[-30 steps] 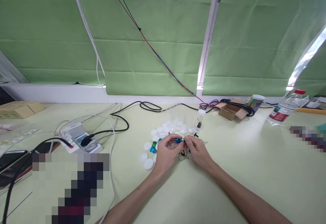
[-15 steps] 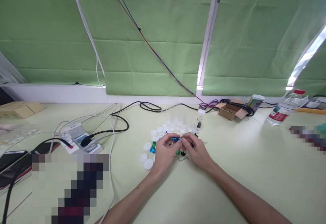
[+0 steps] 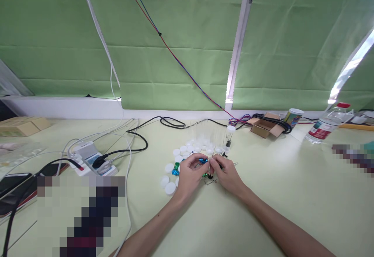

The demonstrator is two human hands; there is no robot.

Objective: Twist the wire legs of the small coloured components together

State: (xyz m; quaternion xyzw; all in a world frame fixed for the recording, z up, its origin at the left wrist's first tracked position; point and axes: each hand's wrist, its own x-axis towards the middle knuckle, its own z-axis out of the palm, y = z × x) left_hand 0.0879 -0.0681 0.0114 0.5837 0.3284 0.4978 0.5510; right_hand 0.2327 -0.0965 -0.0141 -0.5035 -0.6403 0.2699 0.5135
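My left hand (image 3: 191,173) and my right hand (image 3: 224,173) meet low over the table, thumbs and fingers pinched together. What they pinch between the fingertips is small and mostly hidden. A shiny blue piece (image 3: 202,160) shows at the left fingertips; whether it is held or lies behind them I cannot tell. Beside the left hand lie a green piece (image 3: 176,166) and another blue piece (image 3: 175,172). White round caps (image 3: 170,188) are scattered left of and behind the hands. Under the right hand are a black knob-like part (image 3: 210,176) and thin metal pieces (image 3: 210,182).
Clear tubes (image 3: 206,134) stand behind the caps, with a white-capped tube (image 3: 230,138) at their right. Farther right are a small open cardboard box (image 3: 264,127), a can (image 3: 293,117) and a water bottle (image 3: 324,126). A power strip (image 3: 95,159) with cables lies left.
Both hands stay in nearly the same place. The fingertips have shifted slightly against each other, the right fingers a little to the right.
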